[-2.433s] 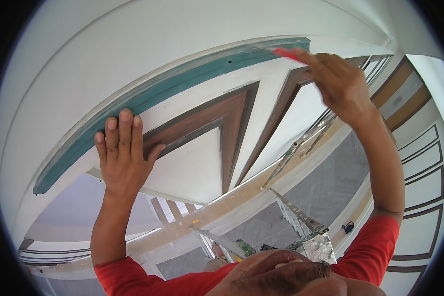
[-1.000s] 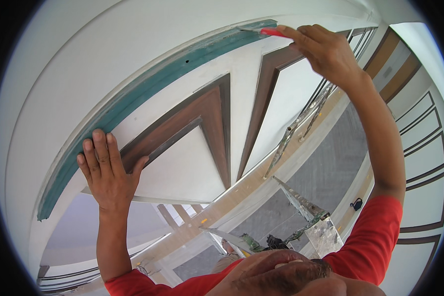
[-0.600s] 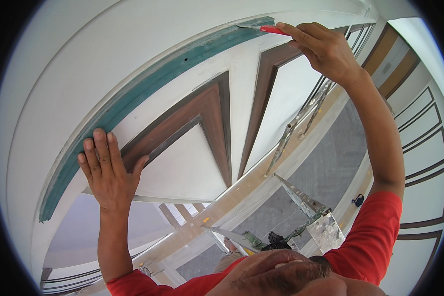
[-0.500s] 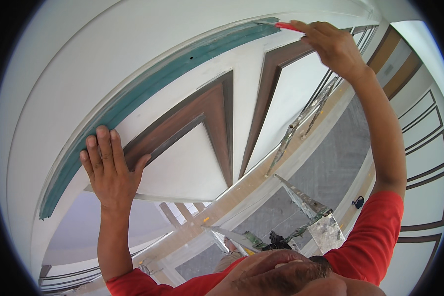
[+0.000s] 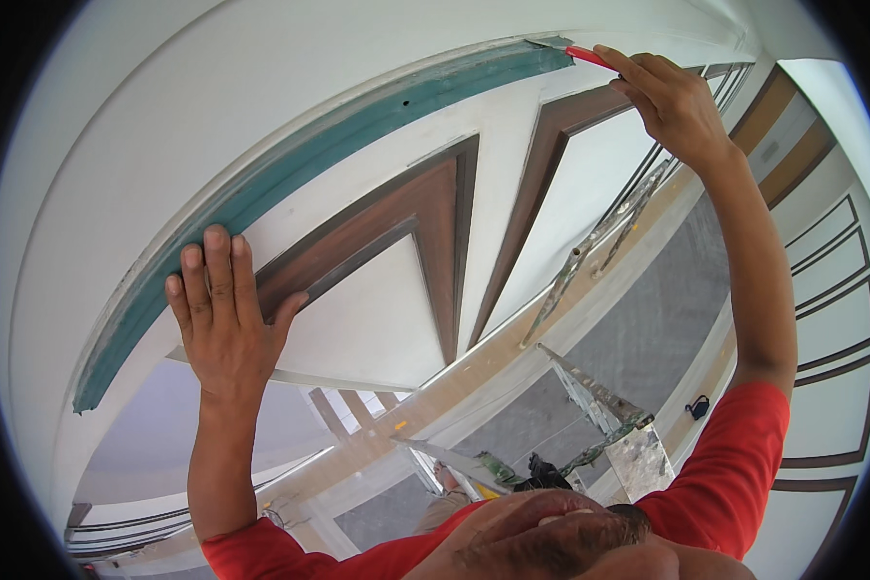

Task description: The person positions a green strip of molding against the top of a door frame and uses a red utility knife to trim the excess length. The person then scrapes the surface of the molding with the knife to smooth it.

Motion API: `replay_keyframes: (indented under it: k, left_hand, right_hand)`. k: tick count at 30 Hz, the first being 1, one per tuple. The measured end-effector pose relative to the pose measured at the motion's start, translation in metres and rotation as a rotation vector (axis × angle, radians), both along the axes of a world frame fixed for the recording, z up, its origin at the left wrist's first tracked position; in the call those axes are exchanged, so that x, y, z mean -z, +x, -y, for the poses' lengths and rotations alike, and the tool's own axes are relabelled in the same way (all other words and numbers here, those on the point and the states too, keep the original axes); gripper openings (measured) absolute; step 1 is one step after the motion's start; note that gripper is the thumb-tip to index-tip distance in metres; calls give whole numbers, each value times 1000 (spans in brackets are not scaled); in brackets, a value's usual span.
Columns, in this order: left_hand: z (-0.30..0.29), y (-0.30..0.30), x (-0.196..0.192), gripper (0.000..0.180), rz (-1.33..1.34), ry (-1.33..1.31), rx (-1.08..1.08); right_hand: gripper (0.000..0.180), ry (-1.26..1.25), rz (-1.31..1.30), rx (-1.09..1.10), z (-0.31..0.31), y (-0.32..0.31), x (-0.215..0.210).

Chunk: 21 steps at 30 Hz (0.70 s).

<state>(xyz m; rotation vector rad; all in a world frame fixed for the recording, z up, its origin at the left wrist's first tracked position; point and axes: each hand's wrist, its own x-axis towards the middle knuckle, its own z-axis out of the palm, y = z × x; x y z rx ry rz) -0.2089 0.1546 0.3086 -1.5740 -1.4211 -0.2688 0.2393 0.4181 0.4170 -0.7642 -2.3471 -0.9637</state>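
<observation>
Raised right hand (image 5: 677,106) is edging toward the right end of the teal strip (image 5: 348,132), grasping a red-handled scraper (image 5: 591,57) there; left hand (image 5: 224,333) is lying flat, fingertips (image 5: 217,235) against the strip.

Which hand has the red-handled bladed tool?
The right hand, gripping its red handle; the left hand holds no tool, fingertips against the teal strip.

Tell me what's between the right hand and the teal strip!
In the head view, a red-handled bladed tool spans from the right hand to the teal strip.
</observation>
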Motion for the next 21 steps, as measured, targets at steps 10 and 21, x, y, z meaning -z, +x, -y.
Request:
replay_keyframes:
  k: [10, 21]
  left_hand:
    - [1, -2, -2, 116, 8, 6, 13]
    - [2, 7, -15, 56, -38, 138, 41]
  right_hand:
    - [57, 61, 76, -141, 2, -12, -4]
    - [46, -196, -354, -218, 84, -22, 23]
